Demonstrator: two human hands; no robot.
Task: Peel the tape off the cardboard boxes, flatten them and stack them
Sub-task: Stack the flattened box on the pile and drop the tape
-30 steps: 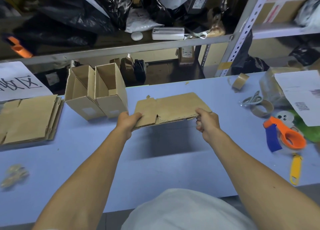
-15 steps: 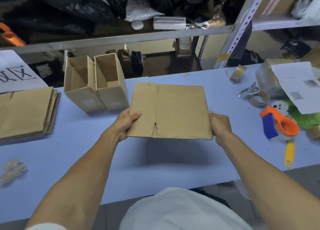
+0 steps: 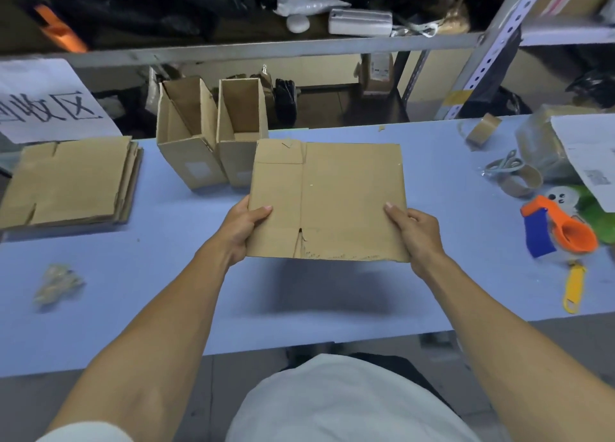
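Flattened cardboard box (image 3: 332,198) hangs above the table (image 3: 166,308), its side edges pinched by left hand (image 3: 241,228) and right hand (image 3: 416,233) fingers.

On your blue table (image 3: 449,162) you see an orange tape holder (image 3: 565,230), a yellow knife (image 3: 573,287) and scissors (image 3: 504,165).

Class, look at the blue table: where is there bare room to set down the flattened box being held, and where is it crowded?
Bare: under the flattened box, and between the flat stack and crumpled tape. Crowded: right end, around the tape dispenser and tape rolls.
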